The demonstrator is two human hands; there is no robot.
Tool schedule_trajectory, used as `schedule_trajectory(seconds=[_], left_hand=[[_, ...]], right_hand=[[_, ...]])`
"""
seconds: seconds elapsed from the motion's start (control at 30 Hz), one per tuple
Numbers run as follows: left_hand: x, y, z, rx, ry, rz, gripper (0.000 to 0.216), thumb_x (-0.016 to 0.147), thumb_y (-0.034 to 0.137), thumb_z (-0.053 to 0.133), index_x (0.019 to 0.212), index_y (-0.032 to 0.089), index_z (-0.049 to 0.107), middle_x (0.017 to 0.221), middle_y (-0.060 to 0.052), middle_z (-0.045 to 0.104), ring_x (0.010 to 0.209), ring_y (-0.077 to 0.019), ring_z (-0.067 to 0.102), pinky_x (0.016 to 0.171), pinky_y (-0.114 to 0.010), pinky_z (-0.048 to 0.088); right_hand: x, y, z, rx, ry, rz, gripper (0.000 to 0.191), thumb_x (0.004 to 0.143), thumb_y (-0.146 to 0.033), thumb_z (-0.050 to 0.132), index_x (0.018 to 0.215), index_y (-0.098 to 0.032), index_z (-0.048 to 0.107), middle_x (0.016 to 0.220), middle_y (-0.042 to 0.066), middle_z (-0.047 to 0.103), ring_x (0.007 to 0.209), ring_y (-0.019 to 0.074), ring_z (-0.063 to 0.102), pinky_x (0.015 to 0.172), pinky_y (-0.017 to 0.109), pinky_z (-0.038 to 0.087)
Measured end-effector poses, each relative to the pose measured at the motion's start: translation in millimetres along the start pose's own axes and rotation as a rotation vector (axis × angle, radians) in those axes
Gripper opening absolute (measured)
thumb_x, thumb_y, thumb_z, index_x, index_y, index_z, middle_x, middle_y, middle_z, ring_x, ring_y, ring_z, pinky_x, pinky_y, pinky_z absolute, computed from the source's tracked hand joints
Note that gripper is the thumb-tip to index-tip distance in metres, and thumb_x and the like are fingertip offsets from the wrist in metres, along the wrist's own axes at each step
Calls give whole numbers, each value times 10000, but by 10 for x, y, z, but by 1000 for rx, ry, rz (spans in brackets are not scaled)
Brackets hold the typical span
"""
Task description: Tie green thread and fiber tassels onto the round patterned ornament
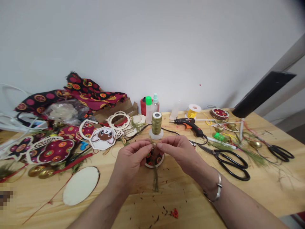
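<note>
Pinching green thread [155, 182] at the round patterned piece [148, 160].
My left hand [132, 156] and right hand [179, 153] each close thumb and finger on it, near the olive spool [156, 125].

Diffuse, moderately bright light. Soft shadow on wall [147, 57] beside black tube [264, 92], far right corner of tabletop [267, 194]. Bangle [219, 187] glints. Wide-angle stretch toward frame edges; tabletop's near left corner pixelated.
</note>
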State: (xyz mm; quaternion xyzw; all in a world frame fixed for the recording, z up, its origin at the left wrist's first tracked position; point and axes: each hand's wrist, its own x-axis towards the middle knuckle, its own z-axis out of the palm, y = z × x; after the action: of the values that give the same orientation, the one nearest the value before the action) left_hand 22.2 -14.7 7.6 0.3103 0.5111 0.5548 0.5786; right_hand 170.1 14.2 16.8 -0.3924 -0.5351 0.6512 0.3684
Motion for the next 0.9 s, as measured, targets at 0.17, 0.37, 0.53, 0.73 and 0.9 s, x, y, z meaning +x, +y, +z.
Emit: schedule_trajectory(seconds=[0.17,0.37,0.53,0.73,0.9], left_hand=[[-8,19,-1,-101,-21,-62,87,652,212,706,688,134,690,507,45,474,458,-43,371,416,-151,263],[19,-2,5,-91,-77,-79,206,688,311,701,626,117,670,496,60,400,427,-21,292,386,-136,209],[6,13,16,-79,-49,-161,213,619,302,755,748,136,722,610,-21,620,527,-81,522,466,-165,370],[-5,39,37,-102,-7,-126,207,556,256,794,695,124,718,626,-24,661,549,-93,554,476,-169,399],[13,14,35,-107,1,-45,175,574,236,786,676,118,707,610,-15,654,565,-108,556,543,-208,444]], right_hand=[[8,13,1,5,9,-1,209,701,-331,645,661,-129,683,653,31,649,611,116,539,636,278,428],[4,38,-3,-10,-20,-24,225,723,-325,634,751,-116,711,717,54,672,639,124,556,650,281,427],[-6,33,6,-26,-29,-14,229,717,-316,648,787,-111,722,703,49,675,633,124,552,643,274,419],[7,53,24,78,-35,46,225,669,-336,692,727,-120,712,675,35,670,618,119,545,628,263,409],[24,109,39,296,-118,115,211,658,-332,706,660,-126,660,630,0,593,575,88,484,592,239,366]])
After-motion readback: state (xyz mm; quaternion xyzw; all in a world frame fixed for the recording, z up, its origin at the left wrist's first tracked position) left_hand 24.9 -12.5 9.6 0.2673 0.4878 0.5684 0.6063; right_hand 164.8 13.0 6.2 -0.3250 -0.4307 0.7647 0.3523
